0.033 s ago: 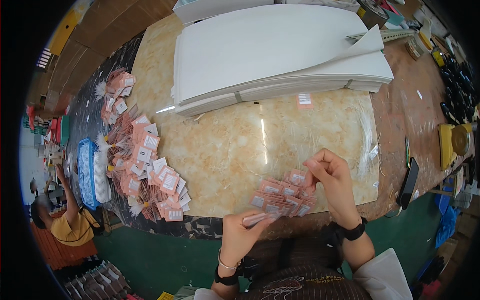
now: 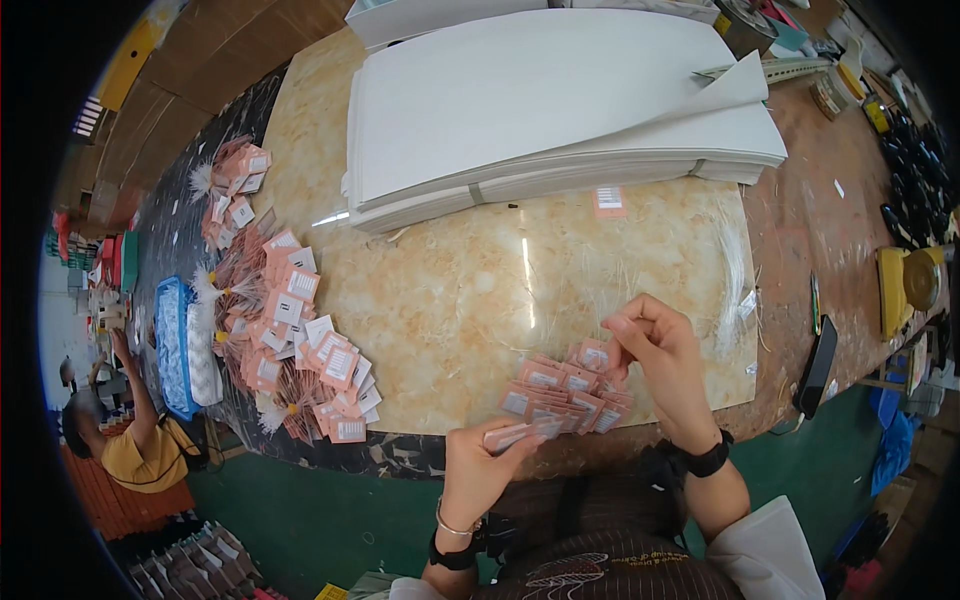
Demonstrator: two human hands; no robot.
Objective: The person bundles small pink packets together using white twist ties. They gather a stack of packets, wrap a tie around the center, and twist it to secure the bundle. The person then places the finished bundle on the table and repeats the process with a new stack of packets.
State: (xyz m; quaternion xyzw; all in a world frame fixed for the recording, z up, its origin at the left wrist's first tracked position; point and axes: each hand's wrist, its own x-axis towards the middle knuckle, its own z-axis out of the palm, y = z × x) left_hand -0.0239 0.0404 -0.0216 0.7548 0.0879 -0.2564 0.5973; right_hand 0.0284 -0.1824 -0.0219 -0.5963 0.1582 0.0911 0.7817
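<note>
Head view of a marbled beige surface (image 2: 450, 290) with two bare hands at its near edge. The left hand (image 2: 480, 470) holds a small stack of pink tags (image 2: 520, 435), its fingers (image 2: 515, 450) pinching the stack edge-on just over the rim of the surface. The right hand (image 2: 665, 365) sits above and to the right, fingers (image 2: 625, 325) curled together and pinching the top of one pink tag (image 2: 596, 355). Between the two hands lies a fanned row of pink tags (image 2: 565, 390) with white label panels, overlapping one another on the surface close to its near edge and touching the right hand.

On the person's left, a long loose pile of similar pink tags (image 2: 300, 340) with white string tufts runs along the left edge, well apart from the hands. Beside it lies a blue tray (image 2: 172, 345) holding white pieces. At the far side rests a thick stack of white sheets (image 2: 540, 110), with a single pink tag (image 2: 608, 201) just in front of it. A dark phone (image 2: 818, 365) lies on the brown surface (image 2: 800, 250) to the right, and a yellow object (image 2: 905, 285) beyond it. Another person in a yellow shirt (image 2: 140, 450) sits at lower left.
</note>
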